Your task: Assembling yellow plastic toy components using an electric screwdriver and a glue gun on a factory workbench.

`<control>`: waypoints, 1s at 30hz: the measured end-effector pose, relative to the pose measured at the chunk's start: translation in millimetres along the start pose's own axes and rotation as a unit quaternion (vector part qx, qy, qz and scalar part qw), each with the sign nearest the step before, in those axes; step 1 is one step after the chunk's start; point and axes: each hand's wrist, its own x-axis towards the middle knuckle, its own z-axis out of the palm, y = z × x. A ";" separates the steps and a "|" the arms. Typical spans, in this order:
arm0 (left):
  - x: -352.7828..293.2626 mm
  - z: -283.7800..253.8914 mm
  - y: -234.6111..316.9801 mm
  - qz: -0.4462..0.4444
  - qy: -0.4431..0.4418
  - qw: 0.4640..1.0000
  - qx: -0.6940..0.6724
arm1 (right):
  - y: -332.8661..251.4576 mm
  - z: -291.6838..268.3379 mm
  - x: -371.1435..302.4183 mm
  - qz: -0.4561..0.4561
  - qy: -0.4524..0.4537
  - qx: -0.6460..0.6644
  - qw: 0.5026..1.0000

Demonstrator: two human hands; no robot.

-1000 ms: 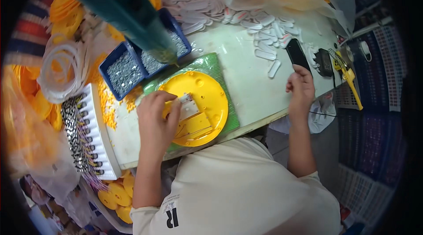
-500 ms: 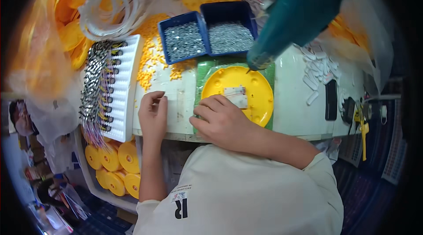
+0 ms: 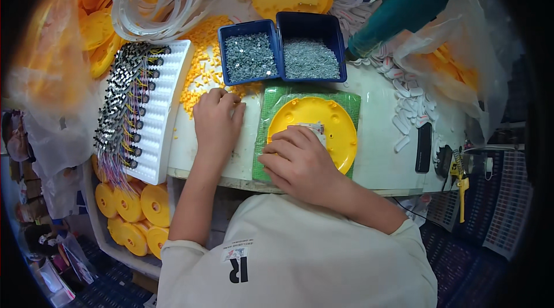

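Observation:
My right hand (image 3: 303,163) lies over the left part of a round yellow plastic cover (image 3: 340,140) on a green mat (image 3: 262,135). Its fingers are curled, and what they hold, if anything, is hidden. A pale rectangular piece (image 3: 316,128) on the cover shows partly beyond the knuckles. At the near edge of a heap of small yellow plastic pieces (image 3: 202,71), my left hand (image 3: 219,117) reaches forward with its fingers bent and somewhat apart; I see nothing in it. Beyond the mat stand two blue bins, one of bright small metal parts (image 3: 250,57), one of screws (image 3: 311,60).
A teal power screwdriver (image 3: 398,10) hangs at the upper right. White plastic strips (image 3: 408,100) and a black bar (image 3: 423,147) lie right. Leftward, a white foam tray (image 3: 164,112) carries wired parts. Yellow discs (image 3: 156,205) fill a crate below the table edge.
My left hand has moved forward to the yellow pieces. The screwdriver's tip, earlier over the cover's far edge, is now beside the screw bin. My right hand stays on the cover; the view has shifted slightly.

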 end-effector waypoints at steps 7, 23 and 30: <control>1.1 4.2 -2.1 -0.001 0.023 0.999 0.047 | 2.6 -4.4 -1.0 0.024 0.019 0.017 0.999; 8.8 -0.2 -8.5 0.024 0.025 0.993 0.110 | 10.5 -11.3 -3.5 0.049 0.087 0.029 0.995; 1.1 -25.7 13.0 0.045 0.061 0.996 0.049 | 17.8 -12.2 -4.6 0.065 0.102 0.025 0.992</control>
